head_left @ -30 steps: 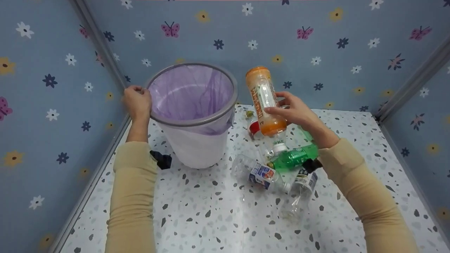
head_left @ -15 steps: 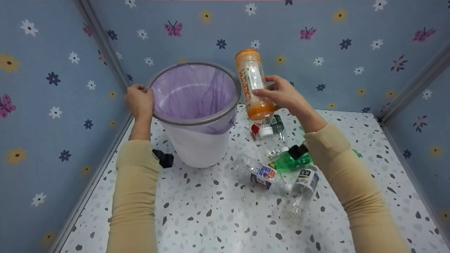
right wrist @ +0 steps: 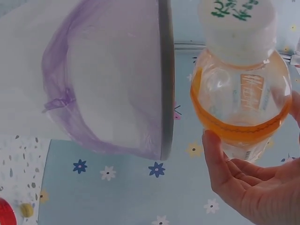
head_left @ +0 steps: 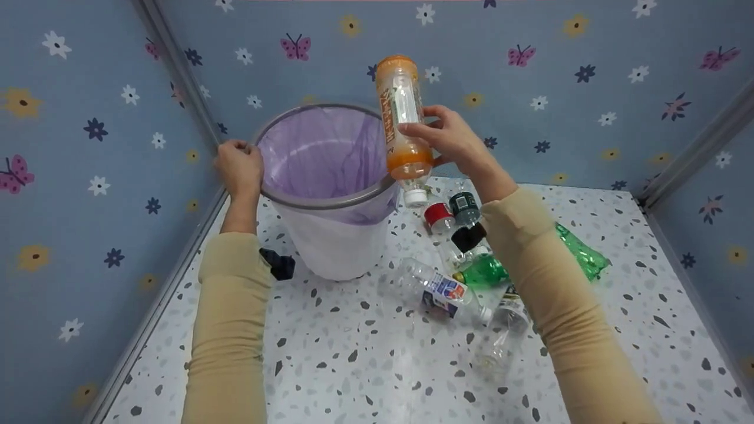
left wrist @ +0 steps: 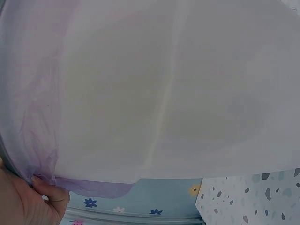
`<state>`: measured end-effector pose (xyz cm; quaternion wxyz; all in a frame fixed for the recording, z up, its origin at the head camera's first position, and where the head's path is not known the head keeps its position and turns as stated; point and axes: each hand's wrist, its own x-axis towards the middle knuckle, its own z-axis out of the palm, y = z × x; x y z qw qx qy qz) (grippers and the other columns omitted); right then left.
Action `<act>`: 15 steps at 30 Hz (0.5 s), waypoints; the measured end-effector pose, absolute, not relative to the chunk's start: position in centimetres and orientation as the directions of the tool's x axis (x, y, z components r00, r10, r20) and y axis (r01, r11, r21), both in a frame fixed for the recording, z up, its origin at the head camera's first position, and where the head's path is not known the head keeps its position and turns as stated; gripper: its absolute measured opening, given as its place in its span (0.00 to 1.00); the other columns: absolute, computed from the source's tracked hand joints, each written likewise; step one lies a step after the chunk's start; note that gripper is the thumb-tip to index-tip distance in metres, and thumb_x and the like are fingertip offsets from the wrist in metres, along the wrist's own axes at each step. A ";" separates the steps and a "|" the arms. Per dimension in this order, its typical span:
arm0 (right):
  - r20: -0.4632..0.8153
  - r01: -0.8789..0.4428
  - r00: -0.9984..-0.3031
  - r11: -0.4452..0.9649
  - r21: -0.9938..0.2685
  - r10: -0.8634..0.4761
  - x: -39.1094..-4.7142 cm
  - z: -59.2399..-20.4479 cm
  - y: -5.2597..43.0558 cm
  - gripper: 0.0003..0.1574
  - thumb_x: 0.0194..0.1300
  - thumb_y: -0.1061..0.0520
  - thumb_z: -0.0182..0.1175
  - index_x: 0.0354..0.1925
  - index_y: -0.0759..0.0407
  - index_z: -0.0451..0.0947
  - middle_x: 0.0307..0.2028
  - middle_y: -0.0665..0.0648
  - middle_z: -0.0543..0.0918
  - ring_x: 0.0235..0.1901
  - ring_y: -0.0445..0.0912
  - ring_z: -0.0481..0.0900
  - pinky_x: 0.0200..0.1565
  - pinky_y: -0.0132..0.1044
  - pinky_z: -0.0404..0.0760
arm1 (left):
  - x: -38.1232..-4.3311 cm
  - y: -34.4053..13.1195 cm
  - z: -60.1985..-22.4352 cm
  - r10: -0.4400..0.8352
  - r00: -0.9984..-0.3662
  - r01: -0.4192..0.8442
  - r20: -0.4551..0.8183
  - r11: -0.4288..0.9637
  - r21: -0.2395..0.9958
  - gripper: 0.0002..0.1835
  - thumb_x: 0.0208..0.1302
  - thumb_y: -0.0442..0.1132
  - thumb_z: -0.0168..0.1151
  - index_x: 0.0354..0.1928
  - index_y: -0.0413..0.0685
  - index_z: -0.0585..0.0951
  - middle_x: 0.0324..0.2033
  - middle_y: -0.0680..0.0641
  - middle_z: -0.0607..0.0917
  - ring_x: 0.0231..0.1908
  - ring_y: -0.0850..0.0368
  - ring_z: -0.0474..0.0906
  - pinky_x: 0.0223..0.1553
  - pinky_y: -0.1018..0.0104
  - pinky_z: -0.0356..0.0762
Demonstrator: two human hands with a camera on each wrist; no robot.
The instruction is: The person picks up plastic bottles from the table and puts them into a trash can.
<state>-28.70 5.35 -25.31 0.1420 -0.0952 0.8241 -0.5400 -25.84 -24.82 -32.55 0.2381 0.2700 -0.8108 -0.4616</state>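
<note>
My right hand (head_left: 450, 138) grips a clear plastic bottle (head_left: 404, 112) with an orange label, white cap downward. In the head view the bottle overlaps the right rim of a white trash can (head_left: 336, 241), which has a grey rim and a purple liner bag (head_left: 324, 153). The right wrist view shows the bottle's white cap (right wrist: 241, 28) close up beside the can's rim (right wrist: 166, 84). On the can's left side, my left hand (head_left: 240, 168) pinches the bag at the rim; the left wrist view shows thumb and finger (left wrist: 51, 192) on the purple plastic.
Several empty bottles lie on the speckled surface right of the can: a clear one with a blue label (head_left: 445, 291), a red-labelled one (head_left: 439, 217), a dark-green-labelled one (head_left: 464, 203) and green ones (head_left: 580, 253). Flower-patterned walls (head_left: 589, 106) enclose the surface at the back and sides.
My right hand has lifted the orange-labelled bottle up and left, from above the other bottles to the can's right rim. My left hand stays at the rim.
</note>
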 end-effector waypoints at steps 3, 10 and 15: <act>-0.135 0.014 -0.945 0.376 -0.927 -0.299 -28.9 -25.1 4.4 0.44 0.53 0.41 0.60 0.62 0.53 0.54 0.54 0.55 0.68 0.46 0.48 0.72 0.40 0.42 0.74 | -25.9 -24.8 -32.6 -0.658 -0.739 -0.214 0.142 0.430 0.877 0.14 0.64 0.35 0.46 0.46 0.34 0.75 0.44 0.39 0.78 0.43 0.50 0.74 0.43 0.62 0.71; -0.094 0.015 -0.962 0.295 -0.955 -0.256 -29.4 -25.2 2.3 0.43 0.52 0.40 0.60 0.60 0.54 0.57 0.51 0.55 0.70 0.45 0.47 0.72 0.38 0.42 0.75 | -26.1 -25.0 -32.8 -0.673 -0.716 -0.217 0.185 0.467 0.858 0.14 0.62 0.34 0.48 0.44 0.33 0.76 0.43 0.38 0.78 0.43 0.47 0.74 0.44 0.59 0.70; -0.076 0.030 -0.976 0.220 -0.975 -0.203 -29.6 -25.7 0.9 0.42 0.52 0.41 0.61 0.59 0.56 0.57 0.50 0.56 0.68 0.44 0.48 0.73 0.36 0.40 0.77 | -26.1 -25.0 -32.8 -0.673 -0.716 -0.208 0.186 0.460 0.863 0.14 0.62 0.34 0.48 0.45 0.33 0.76 0.43 0.38 0.78 0.43 0.48 0.74 0.43 0.59 0.70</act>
